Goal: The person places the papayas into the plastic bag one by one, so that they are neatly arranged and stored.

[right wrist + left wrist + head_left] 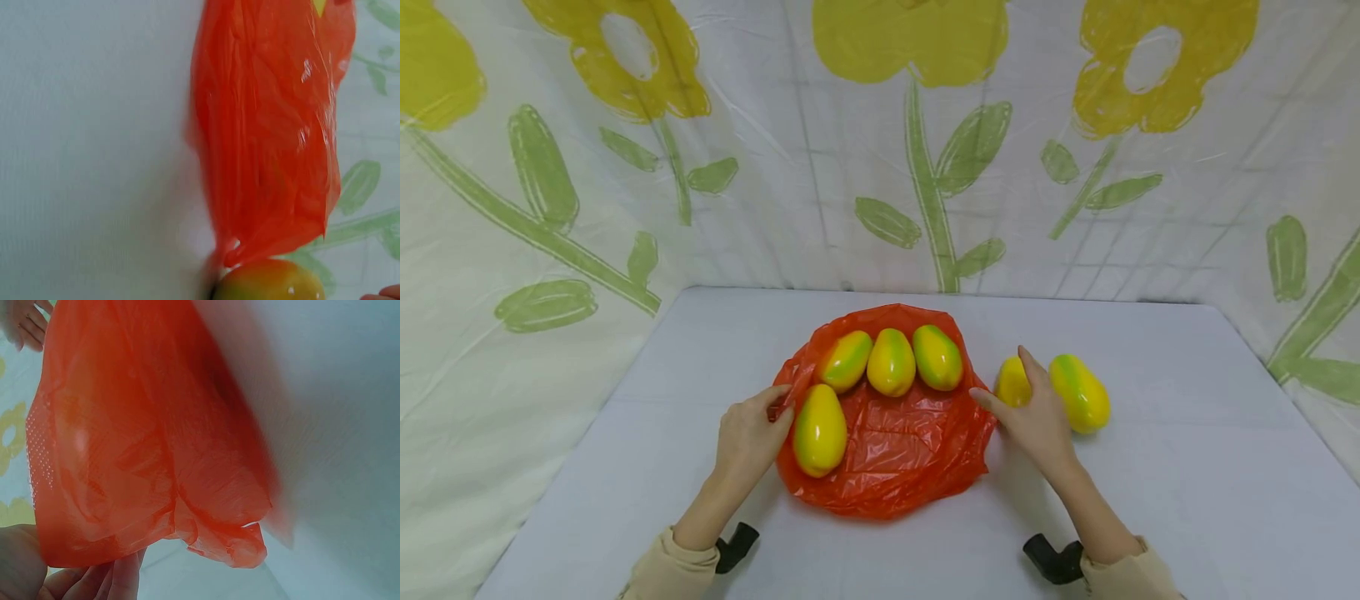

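crinkled orange plastic bag (895,450) lies flat under four mangoes (891,362).

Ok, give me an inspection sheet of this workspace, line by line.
Surface: white table, flat, covered smoothly.
Job's things: orange plastic bag spread flat; four mangoes on it, three in a back row and one at front left; two more mangoes on the table, right of the bag.
Clutter: nothing seen.
Grips: left hand pinches the bag's left edge; right hand open, fingers resting on the two loose mangoes.
Cables: nothing seen.
Surroundings: white backdrop printed with yellow flowers and green leaves.
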`<action>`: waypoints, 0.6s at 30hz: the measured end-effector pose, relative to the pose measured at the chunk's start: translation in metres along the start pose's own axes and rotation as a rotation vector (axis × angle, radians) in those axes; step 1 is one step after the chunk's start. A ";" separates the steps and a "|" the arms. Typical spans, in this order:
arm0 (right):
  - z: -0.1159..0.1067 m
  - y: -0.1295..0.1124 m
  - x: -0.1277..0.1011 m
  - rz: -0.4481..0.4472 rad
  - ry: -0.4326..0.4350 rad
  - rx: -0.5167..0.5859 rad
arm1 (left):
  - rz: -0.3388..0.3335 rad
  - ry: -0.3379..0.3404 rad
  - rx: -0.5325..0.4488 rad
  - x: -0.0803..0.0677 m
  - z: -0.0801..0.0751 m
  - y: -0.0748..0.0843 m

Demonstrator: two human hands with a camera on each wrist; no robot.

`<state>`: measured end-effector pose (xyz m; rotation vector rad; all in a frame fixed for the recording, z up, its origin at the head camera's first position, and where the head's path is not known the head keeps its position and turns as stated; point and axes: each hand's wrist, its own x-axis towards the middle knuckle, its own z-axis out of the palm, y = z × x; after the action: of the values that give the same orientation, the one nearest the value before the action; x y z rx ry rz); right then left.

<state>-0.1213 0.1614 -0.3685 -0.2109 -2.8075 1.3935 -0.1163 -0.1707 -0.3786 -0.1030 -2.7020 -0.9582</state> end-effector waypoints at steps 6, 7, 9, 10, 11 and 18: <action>-0.012 0.005 0.002 0.003 0.058 0.014 | 0.000 -0.003 -0.001 0.001 0.000 0.000; -0.014 0.006 0.002 -0.002 0.069 0.002 | -0.001 -0.003 -0.001 0.001 0.000 0.000; -0.017 0.008 0.002 -0.007 0.085 -0.022 | -0.002 -0.003 -0.003 0.001 0.000 0.000; -0.019 0.009 0.002 -0.008 0.091 -0.034 | -0.002 -0.004 -0.003 0.001 0.000 -0.001; -0.020 0.010 0.002 -0.008 0.096 -0.040 | -0.004 -0.005 -0.003 0.001 0.000 -0.001; -0.028 0.017 0.004 -0.015 0.140 -0.040 | -0.010 -0.008 0.000 0.001 0.001 -0.001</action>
<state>-0.1210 0.1947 -0.3653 -0.2752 -2.7188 1.2673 -0.1178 -0.1714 -0.3795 -0.0937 -2.7124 -0.9633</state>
